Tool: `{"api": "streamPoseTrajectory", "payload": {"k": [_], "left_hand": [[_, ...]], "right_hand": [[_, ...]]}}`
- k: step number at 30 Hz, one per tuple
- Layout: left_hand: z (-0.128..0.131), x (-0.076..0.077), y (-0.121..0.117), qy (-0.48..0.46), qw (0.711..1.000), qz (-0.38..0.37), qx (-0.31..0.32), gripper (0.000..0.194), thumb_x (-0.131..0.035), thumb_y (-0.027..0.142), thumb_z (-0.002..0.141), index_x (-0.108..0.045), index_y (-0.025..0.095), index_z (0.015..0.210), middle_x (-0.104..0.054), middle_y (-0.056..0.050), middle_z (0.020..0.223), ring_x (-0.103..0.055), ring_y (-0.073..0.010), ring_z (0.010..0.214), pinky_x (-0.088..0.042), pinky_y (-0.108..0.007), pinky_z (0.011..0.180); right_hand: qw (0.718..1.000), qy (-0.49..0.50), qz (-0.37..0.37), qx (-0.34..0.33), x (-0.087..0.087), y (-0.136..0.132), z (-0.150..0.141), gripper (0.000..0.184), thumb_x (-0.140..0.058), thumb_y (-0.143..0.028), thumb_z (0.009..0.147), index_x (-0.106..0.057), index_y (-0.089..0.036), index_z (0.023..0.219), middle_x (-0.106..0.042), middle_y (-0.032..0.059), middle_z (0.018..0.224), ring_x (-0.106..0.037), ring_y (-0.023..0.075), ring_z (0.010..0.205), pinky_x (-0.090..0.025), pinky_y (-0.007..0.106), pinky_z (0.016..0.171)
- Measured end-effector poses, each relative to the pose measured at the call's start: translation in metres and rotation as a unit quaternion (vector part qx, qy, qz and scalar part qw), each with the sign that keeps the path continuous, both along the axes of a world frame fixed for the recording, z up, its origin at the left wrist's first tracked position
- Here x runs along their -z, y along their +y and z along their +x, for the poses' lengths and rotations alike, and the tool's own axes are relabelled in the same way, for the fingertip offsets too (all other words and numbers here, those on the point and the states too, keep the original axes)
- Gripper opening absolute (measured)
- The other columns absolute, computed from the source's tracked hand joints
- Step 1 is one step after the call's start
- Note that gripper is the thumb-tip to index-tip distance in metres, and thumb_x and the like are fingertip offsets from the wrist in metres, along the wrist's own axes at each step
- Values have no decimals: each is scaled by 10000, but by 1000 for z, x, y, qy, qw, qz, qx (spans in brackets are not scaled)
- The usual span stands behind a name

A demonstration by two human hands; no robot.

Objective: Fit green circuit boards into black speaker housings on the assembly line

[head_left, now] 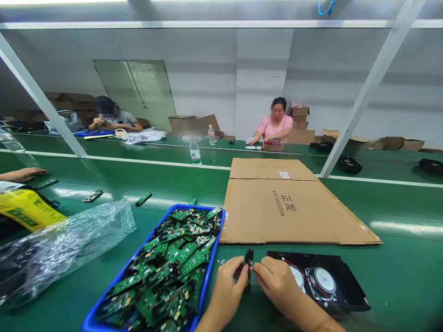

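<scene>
Held upright in my left hand (226, 287) is a small circuit board (248, 265), pinched between thumb and fingers. The fingers of my right hand (277, 281) are closed against the board's right side; what they grip is too small to make out. Beside my right hand lies a black panel (349, 281) with two round speakers, one being the white-centred speaker (324, 280), and thin red wires (304, 275) running across it. Part of the panel is hidden behind my right hand and forearm. To the left of my hands, a blue tray (212, 263) is heaped with green circuit boards (173, 258).
A flat cardboard sheet (263, 207) lies beyond my hands. Clear plastic wrap (79, 240) and a yellow package (27, 207) are on the left. Another person's hand (22, 175) reaches in there. Loose boards dot the green table. A water bottle (195, 153) stands farther back.
</scene>
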State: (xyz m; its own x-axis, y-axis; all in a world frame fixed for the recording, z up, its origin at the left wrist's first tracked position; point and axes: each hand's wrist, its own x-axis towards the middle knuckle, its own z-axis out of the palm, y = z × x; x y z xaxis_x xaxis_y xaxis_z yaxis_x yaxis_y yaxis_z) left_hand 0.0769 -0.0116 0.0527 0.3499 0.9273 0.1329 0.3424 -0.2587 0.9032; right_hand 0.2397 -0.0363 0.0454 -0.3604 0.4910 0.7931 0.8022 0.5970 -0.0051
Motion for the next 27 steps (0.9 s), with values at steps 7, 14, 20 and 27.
{"api": "streamPoseTrajectory", "payload": {"k": [7,14,20,27], "left_hand": [[1,4,0,-39,999,-16,-9,307,-533,464,842,-639,219,690,-683,-57,732,-601,-242,718,-414,-324,688],[11,5,4,-142,981,-131,12,313,-679,502,752,-667,191,717,-656,-17,665,-598,-194,656,-453,-280,630],[19,9,-8,-232,931,-270,81,542,-789,687,614,-504,238,717,-714,-22,599,-687,-218,529,-488,-291,540],[63,23,-46,-330,863,-364,121,616,-905,642,544,-485,251,767,-799,-53,717,-769,-268,635,-530,-319,600]], "right_hand": [[1000,2,-12,-15,4,2,4,359,-301,-147,1089,-531,-184,817,-496,-13,644,-448,134,576,-269,272,542],[986,-1,-164,-11,-9,0,21,210,-558,-194,993,-582,-196,784,-603,3,766,-547,156,710,-367,261,627],[900,70,-417,103,-19,-18,103,166,-542,-67,914,-631,-204,883,-686,6,843,-636,166,773,-411,240,656],[876,126,-459,76,13,-46,137,421,-473,-8,837,-610,-236,1164,-708,11,996,-661,176,962,-479,262,822]]}}
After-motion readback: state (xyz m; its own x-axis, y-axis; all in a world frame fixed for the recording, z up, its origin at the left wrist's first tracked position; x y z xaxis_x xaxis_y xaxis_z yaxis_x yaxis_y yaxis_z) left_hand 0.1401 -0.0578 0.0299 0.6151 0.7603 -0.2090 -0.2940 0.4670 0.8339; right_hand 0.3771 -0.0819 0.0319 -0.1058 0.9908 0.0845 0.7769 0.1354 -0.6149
